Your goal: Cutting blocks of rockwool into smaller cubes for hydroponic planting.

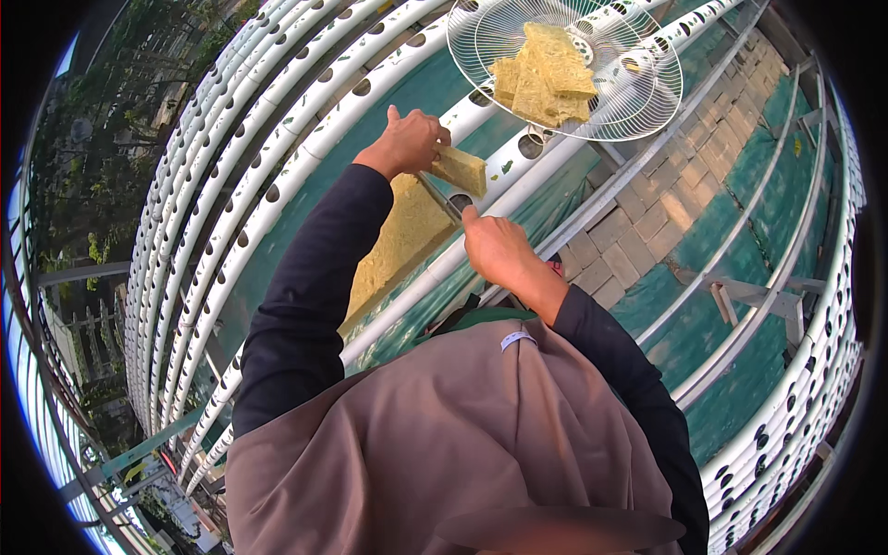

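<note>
Between the fingertips of my left hand (414, 142) is a cut strip of yellow rockwool (460, 170). My right hand (503, 250) is closed in a fist around a thin metal blade (441, 199), whose handle is hidden in the palm. The blade lies along the end of a large rockwool slab (399, 239), which rests across the white pipes and is partly covered by my left sleeve. Beyond my hands, several loose rockwool pieces (544, 76) are heaped in a round white wire fan guard (642, 118) set on the pipes.
Rows of white hydroponic pipes (316, 142) with round holes run along the left. To the right are a metal rail (607, 201), brick paving (638, 239) and green sheeting (746, 333). More holed pipes (784, 416) curve along the far right.
</note>
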The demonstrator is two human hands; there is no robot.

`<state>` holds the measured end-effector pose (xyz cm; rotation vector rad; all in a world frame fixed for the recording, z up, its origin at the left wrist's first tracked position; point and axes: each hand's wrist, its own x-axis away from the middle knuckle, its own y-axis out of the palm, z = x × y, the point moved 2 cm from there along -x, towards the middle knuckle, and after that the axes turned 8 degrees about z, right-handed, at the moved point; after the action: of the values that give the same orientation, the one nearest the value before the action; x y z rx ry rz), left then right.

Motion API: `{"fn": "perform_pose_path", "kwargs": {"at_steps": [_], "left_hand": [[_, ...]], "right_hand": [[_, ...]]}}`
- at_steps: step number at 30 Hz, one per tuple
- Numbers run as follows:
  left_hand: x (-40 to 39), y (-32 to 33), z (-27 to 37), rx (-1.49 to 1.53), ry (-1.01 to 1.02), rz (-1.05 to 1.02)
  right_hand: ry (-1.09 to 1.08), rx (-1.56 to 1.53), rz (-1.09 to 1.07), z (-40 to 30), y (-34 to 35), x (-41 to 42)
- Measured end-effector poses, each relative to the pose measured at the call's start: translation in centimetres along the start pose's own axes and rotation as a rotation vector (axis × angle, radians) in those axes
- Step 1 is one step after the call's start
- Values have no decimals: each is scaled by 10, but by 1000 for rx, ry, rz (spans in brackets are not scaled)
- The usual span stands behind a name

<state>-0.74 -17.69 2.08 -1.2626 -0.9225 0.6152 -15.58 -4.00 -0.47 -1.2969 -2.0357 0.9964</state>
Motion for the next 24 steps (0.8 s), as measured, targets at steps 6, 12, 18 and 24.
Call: {"fn": "perform_pose_path", "kwargs": {"at_steps": [6,12,18,24], "left_hand": [[2,4,-3,48,2,39],[3,-1,-19,216,-87,132],[9,-23,-42,885,-328,148],[-6,-21,-25,1486,-645,239]], "right_hand": [[54,9,-82,6,17,-18],[42,-9,-137,28,-16,22],[85,-222,-191,54,-47,64],[100,-267,-142,80,-77,85]]}}
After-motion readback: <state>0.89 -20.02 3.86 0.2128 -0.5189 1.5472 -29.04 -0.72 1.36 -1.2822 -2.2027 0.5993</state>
